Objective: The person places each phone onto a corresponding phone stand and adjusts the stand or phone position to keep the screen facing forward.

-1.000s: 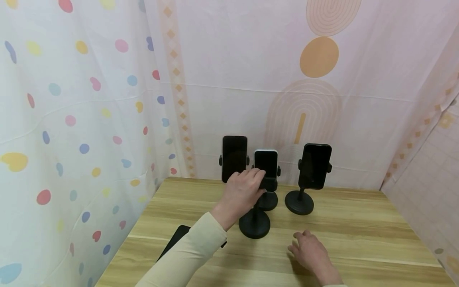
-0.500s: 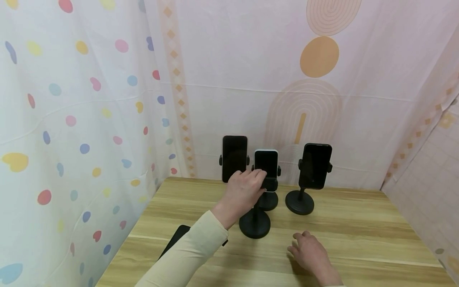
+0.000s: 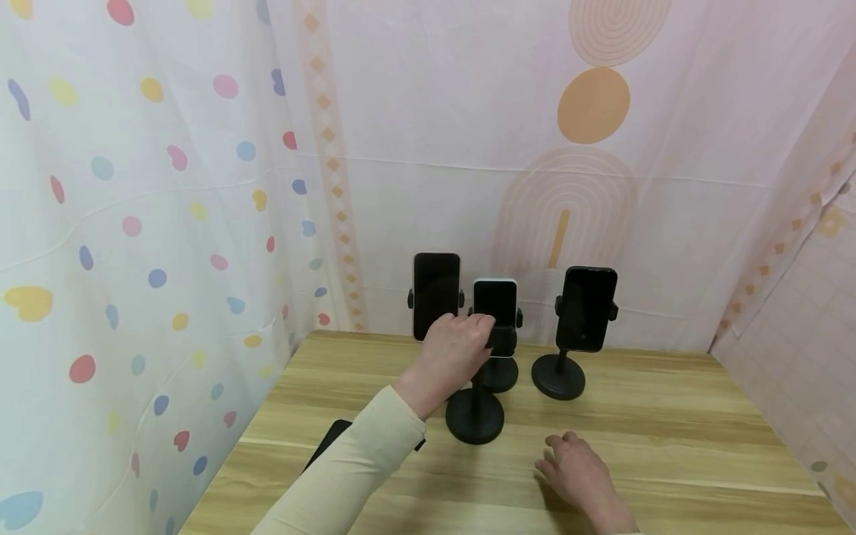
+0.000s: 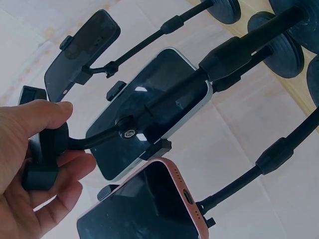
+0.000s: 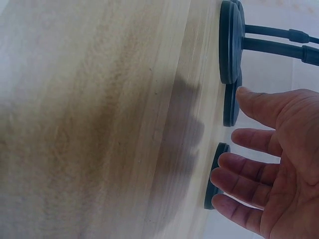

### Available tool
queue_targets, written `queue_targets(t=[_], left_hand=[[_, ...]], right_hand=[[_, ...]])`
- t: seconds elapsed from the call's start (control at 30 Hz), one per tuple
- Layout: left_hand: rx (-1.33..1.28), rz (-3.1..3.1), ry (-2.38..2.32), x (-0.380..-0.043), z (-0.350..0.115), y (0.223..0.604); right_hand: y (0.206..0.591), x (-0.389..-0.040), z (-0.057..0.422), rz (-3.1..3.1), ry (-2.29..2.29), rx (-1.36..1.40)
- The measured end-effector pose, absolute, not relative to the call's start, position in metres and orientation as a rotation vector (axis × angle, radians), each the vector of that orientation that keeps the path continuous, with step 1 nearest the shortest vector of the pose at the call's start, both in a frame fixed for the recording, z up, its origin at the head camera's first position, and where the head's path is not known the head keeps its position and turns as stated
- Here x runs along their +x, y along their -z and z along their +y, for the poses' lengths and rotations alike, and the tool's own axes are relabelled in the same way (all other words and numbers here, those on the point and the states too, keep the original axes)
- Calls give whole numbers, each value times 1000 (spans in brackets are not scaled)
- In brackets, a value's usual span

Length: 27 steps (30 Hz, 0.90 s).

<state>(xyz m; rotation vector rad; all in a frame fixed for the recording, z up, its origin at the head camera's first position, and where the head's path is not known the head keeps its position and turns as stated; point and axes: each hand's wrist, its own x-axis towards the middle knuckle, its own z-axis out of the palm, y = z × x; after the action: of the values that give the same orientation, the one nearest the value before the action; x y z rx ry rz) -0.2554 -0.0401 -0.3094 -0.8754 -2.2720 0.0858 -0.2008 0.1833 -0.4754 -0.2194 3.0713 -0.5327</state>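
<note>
My left hand (image 3: 449, 360) grips the black clamp (image 4: 42, 167) at the top of a phone stand. The thumb presses one side while the fingers curl round the other. No phone sits in this clamp, and the stand's round base (image 3: 475, 417) rests on the table. Right behind it, a white-edged phone (image 3: 495, 301) is held upright in another stand. A pink-edged phone (image 4: 144, 204) in its own stand appears below the gripped one in the left wrist view. My right hand (image 3: 578, 475) hovers low over the table, palm inward, fingers relaxed and holding nothing.
A third mounted phone (image 3: 587, 308) stands at the back right. On the wooden table (image 3: 669, 431), a black phone (image 3: 326, 444) lies partly hidden beneath my left sleeve (image 3: 354, 461). Patterned curtains (image 3: 428, 186) hang behind and at the sides.
The clamp in my left hand has tipped up slightly, and the fingers have shifted a little with it. My right hand and the mounted phones stay in place.
</note>
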Motion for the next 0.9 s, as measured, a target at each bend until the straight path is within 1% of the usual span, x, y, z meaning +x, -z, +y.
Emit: queue_targets(t=[0.9], left_hand=[[-858, -2447, -10, -268, -39, 291]], right_hand=[[472, -204, 181, 3075, 563, -231]])
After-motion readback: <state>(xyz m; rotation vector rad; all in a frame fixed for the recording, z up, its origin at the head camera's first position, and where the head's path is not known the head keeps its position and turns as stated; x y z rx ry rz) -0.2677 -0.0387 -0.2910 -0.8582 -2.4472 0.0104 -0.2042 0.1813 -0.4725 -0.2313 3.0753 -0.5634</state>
